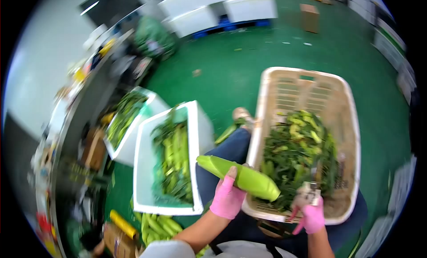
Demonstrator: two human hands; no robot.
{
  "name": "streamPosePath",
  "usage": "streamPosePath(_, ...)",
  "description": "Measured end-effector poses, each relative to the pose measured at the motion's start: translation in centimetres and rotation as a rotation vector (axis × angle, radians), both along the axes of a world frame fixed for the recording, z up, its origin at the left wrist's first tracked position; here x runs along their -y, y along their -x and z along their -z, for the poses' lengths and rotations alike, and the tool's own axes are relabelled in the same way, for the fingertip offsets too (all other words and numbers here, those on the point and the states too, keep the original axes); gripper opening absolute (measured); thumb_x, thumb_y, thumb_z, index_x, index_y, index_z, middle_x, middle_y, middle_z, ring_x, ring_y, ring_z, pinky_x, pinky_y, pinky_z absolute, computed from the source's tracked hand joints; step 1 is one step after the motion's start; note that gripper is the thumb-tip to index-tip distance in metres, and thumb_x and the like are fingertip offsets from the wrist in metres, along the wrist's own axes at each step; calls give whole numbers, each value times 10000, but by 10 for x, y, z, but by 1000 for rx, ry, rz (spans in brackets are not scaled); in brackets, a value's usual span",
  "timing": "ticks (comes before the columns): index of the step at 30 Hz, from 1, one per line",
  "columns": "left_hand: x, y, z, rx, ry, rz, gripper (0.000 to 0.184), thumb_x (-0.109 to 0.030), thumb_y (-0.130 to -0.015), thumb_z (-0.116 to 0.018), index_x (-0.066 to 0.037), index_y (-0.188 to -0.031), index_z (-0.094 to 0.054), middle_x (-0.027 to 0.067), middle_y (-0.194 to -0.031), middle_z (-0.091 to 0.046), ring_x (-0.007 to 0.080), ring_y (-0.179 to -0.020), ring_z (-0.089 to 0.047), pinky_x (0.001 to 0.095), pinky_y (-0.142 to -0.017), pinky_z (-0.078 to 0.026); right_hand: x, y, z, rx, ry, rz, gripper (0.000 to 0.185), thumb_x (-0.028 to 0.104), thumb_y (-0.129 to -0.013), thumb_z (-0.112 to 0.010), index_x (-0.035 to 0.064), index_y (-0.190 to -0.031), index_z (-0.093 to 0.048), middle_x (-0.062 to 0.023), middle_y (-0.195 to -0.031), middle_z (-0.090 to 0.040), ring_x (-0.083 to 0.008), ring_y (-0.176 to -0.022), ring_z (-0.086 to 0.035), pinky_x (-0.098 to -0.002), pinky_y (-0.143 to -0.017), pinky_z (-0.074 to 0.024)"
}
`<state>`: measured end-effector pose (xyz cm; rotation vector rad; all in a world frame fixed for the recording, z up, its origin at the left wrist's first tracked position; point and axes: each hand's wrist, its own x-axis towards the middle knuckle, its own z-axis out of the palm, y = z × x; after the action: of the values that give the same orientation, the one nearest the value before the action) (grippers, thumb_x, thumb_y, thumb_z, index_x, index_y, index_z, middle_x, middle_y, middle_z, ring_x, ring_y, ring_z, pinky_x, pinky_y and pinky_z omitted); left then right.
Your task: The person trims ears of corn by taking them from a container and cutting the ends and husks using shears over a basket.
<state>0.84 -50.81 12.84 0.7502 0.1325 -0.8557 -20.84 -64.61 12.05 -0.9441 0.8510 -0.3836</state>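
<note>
My left hand (pixel 227 198), in a pink glove with bare-looking, soiled fingertips, is closed around an ear of corn (pixel 249 180) in its smooth light-green husk. The ear lies tilted, its right end over the near left rim of the crate. My right hand (pixel 311 211), also gloved in pink, is closed on a pair of pruning shears (pixel 314 193) with red handles. The shears' blades point away from me over the crate and are blurred. Below them, dark green leaves and yellow-green trimmings (pixel 300 147) partly fill the cream plastic crate (pixel 351 124).
Left of my knee stand a white foam box (pixel 193 151) and a second foam box (pixel 155 104), both holding green ears with leaves. More ears (pixel 158 227) lie by my left arm. A cluttered bench (pixel 84 106) runs along the left; a cardboard carton (pixel 310 18) stands farther off.
</note>
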Motion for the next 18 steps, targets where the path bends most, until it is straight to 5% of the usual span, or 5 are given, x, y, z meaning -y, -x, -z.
streamPosePath(4,-174,-44,35,194,-535,-318,601,-510,-936,-680,-54,-1284,-501,151,-1079,-657,330,-977,-674,492,-916,-565,-6,4,31,310,-276,146,364,284,-960,-634,47,-1228,-569,-38,-902,-593,-174,-808,-600,-341,-698,-537)
streamPosePath(7,-352,-32,67,283,-1167,-563,643,-342,-919,-721,-4,-1403,-466,177,-1153,-666,279,-1002,-679,387,-877,-555,-4,13,60,257,-317,112,402,361,-995,-588,60,-1261,-568,-21,-957,-618,-178,-846,-604,-359,-765,-516)
streamPosePath(11,-561,50,90,62,-1979,-128,768,-258,-771,-835,8,-1401,-485,168,-1250,-677,273,-1128,-664,362,-1002,-500,2,6,74,170,-486,69,445,417,-1010,-558,68,-1286,-571,-40,-996,-659,-209,-886,-630,-364,-796,-527)
streamPosePath(13,-555,51,67,-111,-2054,-19,681,-105,-734,-819,28,-1351,-565,170,-1284,-664,243,-1178,-644,353,-1031,-488,10,4,77,202,-472,-7,459,405,-995,-568,60,-1298,-564,-46,-1055,-661,-222,-958,-635,-374,-842,-531)
streamPosePath(18,-420,-102,104,1036,-1664,-577,452,-38,-885,-649,-2,-1332,-587,160,-1286,-638,272,-1169,-640,364,-1019,-499,24,12,71,175,-561,-51,686,485,-985,-535,24,-1480,-419,-210,-1449,-496,-361,-1302,-506,-522,-1108,-416)
